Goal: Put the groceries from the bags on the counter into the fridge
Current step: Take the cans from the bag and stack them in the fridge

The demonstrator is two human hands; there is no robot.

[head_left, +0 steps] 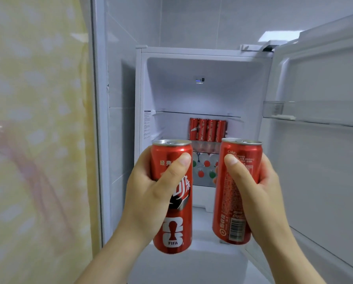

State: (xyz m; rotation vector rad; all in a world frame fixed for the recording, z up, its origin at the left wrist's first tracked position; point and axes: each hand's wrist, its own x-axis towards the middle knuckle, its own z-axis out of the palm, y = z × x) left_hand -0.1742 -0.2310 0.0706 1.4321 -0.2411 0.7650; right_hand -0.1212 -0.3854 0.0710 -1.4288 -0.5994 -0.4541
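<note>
- Our left hand (151,193) is gripping a red FIFA cola can (172,196) upright before the open fridge (204,91).
- Our right hand (259,193) is gripping a second cola can (236,191), barcode facing us.

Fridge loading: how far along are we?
Done: fridge open, four cans in a row inside, capped bottles below them. In hand: left hand grips the FIFA can, right hand grips the barcode can, both in front of it. Left: shelve both; bags are out of view, remainder unknown.
</note>
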